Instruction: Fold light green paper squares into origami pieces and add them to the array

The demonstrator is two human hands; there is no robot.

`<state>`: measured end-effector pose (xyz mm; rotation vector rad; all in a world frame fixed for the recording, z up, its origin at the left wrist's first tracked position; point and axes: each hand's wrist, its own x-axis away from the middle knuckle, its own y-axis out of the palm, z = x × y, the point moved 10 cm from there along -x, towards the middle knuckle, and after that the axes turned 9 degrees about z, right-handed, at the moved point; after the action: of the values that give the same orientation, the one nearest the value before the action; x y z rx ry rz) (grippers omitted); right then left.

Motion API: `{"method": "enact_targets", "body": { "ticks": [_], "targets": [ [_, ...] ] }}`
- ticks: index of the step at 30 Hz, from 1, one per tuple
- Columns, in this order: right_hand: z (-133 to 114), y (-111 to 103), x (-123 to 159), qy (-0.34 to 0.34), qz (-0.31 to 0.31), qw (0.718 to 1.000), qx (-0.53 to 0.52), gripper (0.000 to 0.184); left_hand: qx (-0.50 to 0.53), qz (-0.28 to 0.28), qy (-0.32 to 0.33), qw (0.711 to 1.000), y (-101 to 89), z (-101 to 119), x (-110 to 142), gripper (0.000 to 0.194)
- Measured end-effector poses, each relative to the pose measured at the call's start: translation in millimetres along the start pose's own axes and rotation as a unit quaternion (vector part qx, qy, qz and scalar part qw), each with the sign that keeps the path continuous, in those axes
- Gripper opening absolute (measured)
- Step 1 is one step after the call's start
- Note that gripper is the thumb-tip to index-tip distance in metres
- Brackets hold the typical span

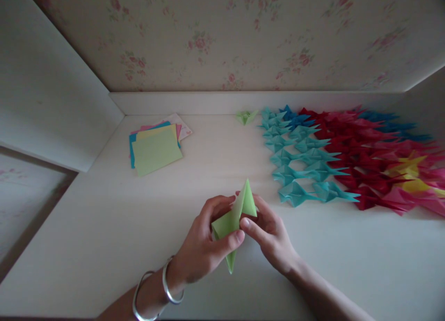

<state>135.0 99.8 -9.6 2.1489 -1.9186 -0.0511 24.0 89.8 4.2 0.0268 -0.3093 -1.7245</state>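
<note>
A partly folded light green origami paper (227, 221) is held up between both hands, above the front middle of the white table. It has a pointed tip at the top and another point hanging below. My left hand (208, 242) grips its left side, with the thumb pressed across the front and the fingers behind. On the other side, my right hand (269, 233) pinches the right flap with the thumb in front, its fingertips partly hidden behind the paper. Two silver bangles circle my left wrist.
A stack of coloured paper sheets (158, 149), green on top, lies at the back left. One small green folded crane (246, 117) sits near the back ledge. Rows of turquoise cranes (295, 193), then red, pink, blue and yellow ones (378, 158), cover the right side.
</note>
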Motion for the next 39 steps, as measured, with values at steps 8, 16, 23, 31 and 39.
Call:
{"method": "enact_targets", "body": {
  "ticks": [8, 16, 23, 31, 39],
  "targets": [
    [2.3, -2.9, -0.8, 0.002, 0.009, 1.000, 0.014, 0.044, -0.006, -0.015, -0.011, 1.000, 5.0, -0.4, -0.5, 0.047],
    [1.1, -2.6, -0.9, 0.007, 0.011, 1.000, 0.008, 0.041, -0.007, -0.017, -0.006, 1.000, 3.2, -1.6, 0.2, 0.042],
    [2.1, 1.5, 0.8, 0.008, -0.012, 1.000, -0.002, 0.038, -0.006, -0.006, -0.013, 1.000, 1.5, -1.7, -1.8, 0.040],
    [3.3, -3.3, 2.0, 0.008, -0.005, 1.000, 0.019, 0.037, 0.010, -0.027, -0.006, 1.000, 4.7, -0.6, -0.6, 0.039],
    [7.3, -2.9, 2.3, 0.012, -0.006, 1.000, 0.000, 0.041, 0.010, -0.040, -0.003, 0.999, 6.7, -2.9, -1.1, 0.042]
  ]
}}
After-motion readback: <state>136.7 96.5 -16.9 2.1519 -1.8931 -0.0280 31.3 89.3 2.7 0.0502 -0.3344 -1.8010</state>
